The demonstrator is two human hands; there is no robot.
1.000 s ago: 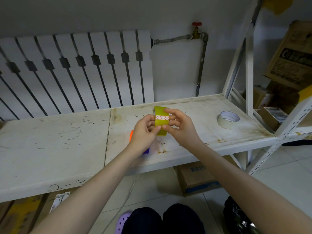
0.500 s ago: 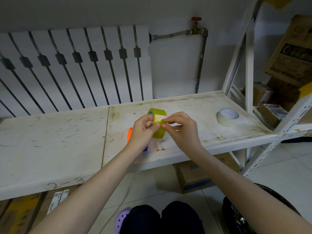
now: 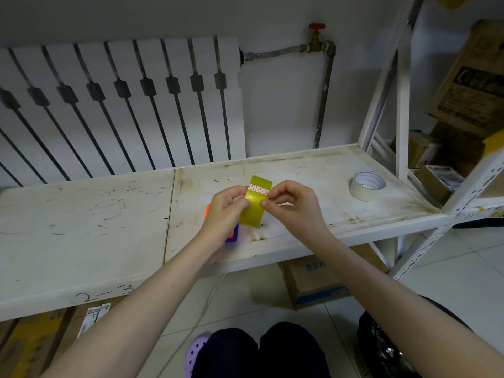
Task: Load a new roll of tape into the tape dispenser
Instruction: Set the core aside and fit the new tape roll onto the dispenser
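Purple clog (image 3: 197,350) nearest, by my knees; cardboard box (image 3: 313,282) under the white shelf (image 3: 81,227). Over the shelf's front edge my left hand (image 3: 226,211) grips the yellow tape roll (image 3: 255,214); my right hand (image 3: 294,211) pinches its face just below the red-and-white tab. The left hand hides most of the orange-and-purple dispenser (image 3: 233,236) on the shelf. White tape roll (image 3: 368,188) lies well apart, right. Radiator (image 3: 122,105) behind.
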